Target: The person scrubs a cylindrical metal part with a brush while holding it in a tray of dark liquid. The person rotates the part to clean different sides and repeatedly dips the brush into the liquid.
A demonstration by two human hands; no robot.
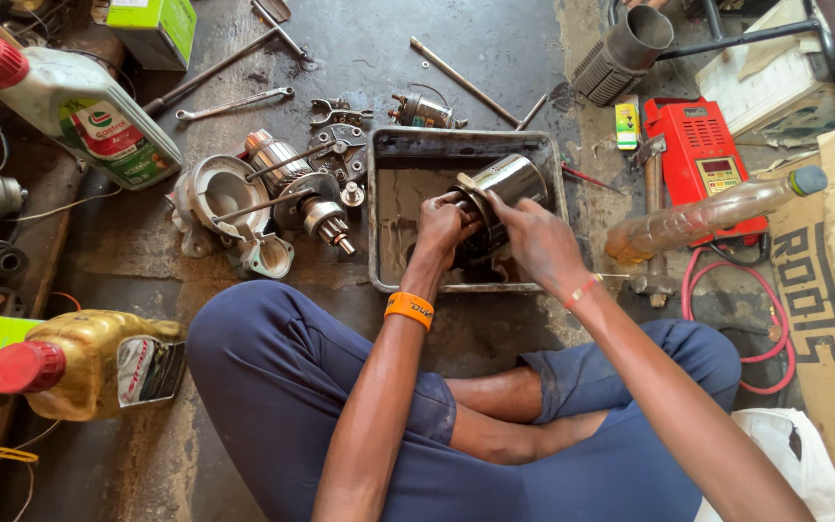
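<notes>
Both my hands hold a dark metal cylinder housing [506, 182] over a shallow grey metal tray [388, 155] with dirty liquid in it. My left hand [442, 227], with an orange wristband, is closed at the housing's near open end. My right hand [533, 242] grips the housing's side from the right. The housing is tilted, its far end pointing up and away from me.
Dismantled motor parts [282, 193] lie left of the tray, with a wrench [234, 102] and rods behind. A white oil bottle [79, 106] and a yellow bottle [89, 362] sit at left. A red box device [703, 159] and a clear bottle [707, 217] are at right.
</notes>
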